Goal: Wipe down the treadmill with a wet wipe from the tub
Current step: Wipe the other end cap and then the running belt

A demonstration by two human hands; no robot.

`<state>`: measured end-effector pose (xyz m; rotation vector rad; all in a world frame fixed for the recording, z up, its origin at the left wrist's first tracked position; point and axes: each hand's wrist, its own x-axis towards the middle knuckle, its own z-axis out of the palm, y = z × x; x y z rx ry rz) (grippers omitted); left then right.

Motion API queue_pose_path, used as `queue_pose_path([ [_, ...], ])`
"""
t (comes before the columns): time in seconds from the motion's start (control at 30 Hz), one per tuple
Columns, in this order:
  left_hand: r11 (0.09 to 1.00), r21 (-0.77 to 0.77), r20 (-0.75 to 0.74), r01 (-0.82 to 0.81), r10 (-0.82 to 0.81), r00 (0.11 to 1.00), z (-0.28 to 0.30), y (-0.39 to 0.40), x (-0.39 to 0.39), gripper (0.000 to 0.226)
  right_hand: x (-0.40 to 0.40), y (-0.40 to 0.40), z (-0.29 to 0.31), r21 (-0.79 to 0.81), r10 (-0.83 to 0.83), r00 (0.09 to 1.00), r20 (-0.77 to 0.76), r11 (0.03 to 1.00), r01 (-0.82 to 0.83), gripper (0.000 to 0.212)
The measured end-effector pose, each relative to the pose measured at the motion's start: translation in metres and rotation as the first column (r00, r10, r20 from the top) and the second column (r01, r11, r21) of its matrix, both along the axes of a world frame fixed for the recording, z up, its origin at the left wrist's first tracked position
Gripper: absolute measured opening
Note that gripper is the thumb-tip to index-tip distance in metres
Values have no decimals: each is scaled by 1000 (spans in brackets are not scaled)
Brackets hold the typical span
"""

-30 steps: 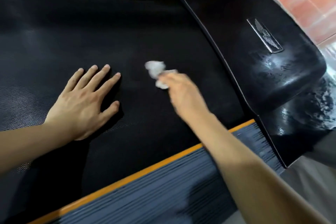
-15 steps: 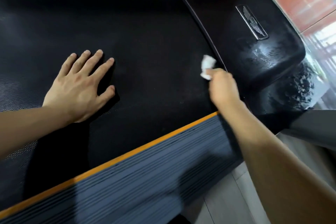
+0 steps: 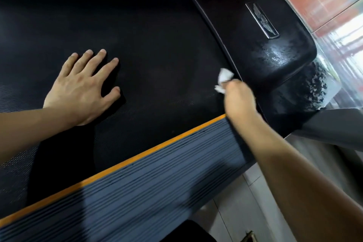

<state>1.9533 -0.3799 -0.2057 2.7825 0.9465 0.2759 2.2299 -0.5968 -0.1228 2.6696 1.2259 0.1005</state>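
Wiping belt (image 3: 149, 31) edge — right hand (image 3: 238, 100) pinching wipe (image 3: 224, 78), left hand (image 3: 82, 92) flat, empty — next, probably cover (image 3: 261, 61).

Wet wipe (image 3: 224, 79): small, white, crumpled into a wad, sitting on the treadmill's black belt (image 3: 149, 49) right at its edge w/ the glossy black motor cover (image 3: 261, 55). Treadmill: belt finely textured, flat; orange stripe + ribbed grey side rail (image 3: 137, 188) along its near side. Cover shows wet sheen near the wipe.
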Motion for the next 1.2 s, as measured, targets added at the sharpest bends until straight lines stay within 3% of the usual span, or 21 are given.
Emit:
queue_pose_path([
  [0.07, 1000, -3, 5, 0, 0, 1000, 0, 0, 2, 77, 24, 2, -1, 68, -198, 980, 8, 978, 197, 15],
  [0.13, 1000, -12, -3, 9, -9, 1000, 1, -1, 3, 77, 1, 8, -3, 74, -204, 975, -85, 975, 210, 9],
  [0.23, 1000, -2, 1, -1, 2, 1000, 0, -2, 2, 77, -58, 14, -1, 135, -53, 980, -193, 988, 80, 13],
  [0.33, 1000, 0, 1, -2, 2, 1000, 0, 0, 1, 76, -106, 16, -13, 105, 87, 929, -359, 993, -52, 15],
  [0.4, 1000, 0, -4, 0, 0, 1000, 0, 0, 1, 76, -90, 15, -15, 72, 118, 940, -321, 992, -101, 19],
  [0.47, 1000, 1, -1, -6, 6, 1000, 0, 0, 1, 76, -39, 10, -11, 20, -18, 979, -202, 1000, 23, 24],
  [0.57, 1000, 4, -14, -7, 7, 1000, 0, 0, 2, 78, 28, -4, -2, 88, -208, 978, -32, 974, 210, 21],
  [0.7, 1000, 3, -10, -15, 15, 1000, 1, -2, 2, 77, 8, 0, -6, 107, -245, 963, -108, 961, 257, 23],
  [0.8, 1000, 7, -13, -19, 19, 1000, 1, -3, 3, 77, -55, 6, -6, 135, -114, 981, -160, 982, 136, 16],
  [0.9, 1000, 6, -16, -20, 20, 1000, 2, -3, 2, 77, -136, 12, -1, 87, 150, 942, -300, 988, -129, 16],
  [0.97, 1000, 7, -8, -20, 20, 1000, 2, -3, 2, 77, -132, 13, 1, 86, 247, 917, -313, 969, -232, 17],
  [1.13, 1000, 2, -3, -18, 18, 1000, 1, -3, 2, 77, 2, -5, 4, 116, -119, 993, -7, 986, 119, 24],
  [1.2, 1000, -1, -4, -23, 23, 1000, 1, -3, 2, 77, 16, -10, -1, 169, -180, 983, -27, 969, 182, 24],
])
